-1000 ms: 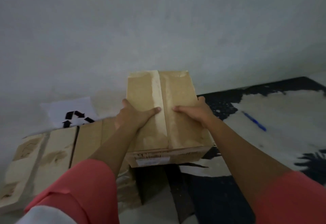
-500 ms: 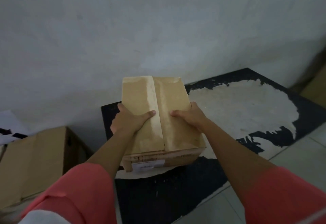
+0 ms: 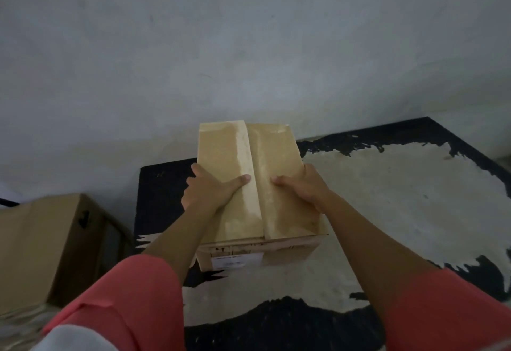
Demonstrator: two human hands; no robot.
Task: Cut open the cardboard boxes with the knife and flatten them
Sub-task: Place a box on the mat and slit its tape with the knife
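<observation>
A closed brown cardboard box [image 3: 229, 154], taped along its top seam and with a white label on its near side, is held over a black and white mat [image 3: 387, 198]. My left hand [image 3: 210, 190] grips the box's left edge, thumb lying across the top. My right hand [image 3: 304, 187] grips the right edge, its thumb also on top. No knife shows in the frame.
A larger brown cardboard box [image 3: 38, 245] with a handle hole stands on the floor at the left. A pale grey wall [image 3: 249, 46] rises directly behind. The mat spreads to the right and toward me.
The box has been carried to the right, away from the boxes at the left, and now hangs over the mat. Both hands keep the same hold.
</observation>
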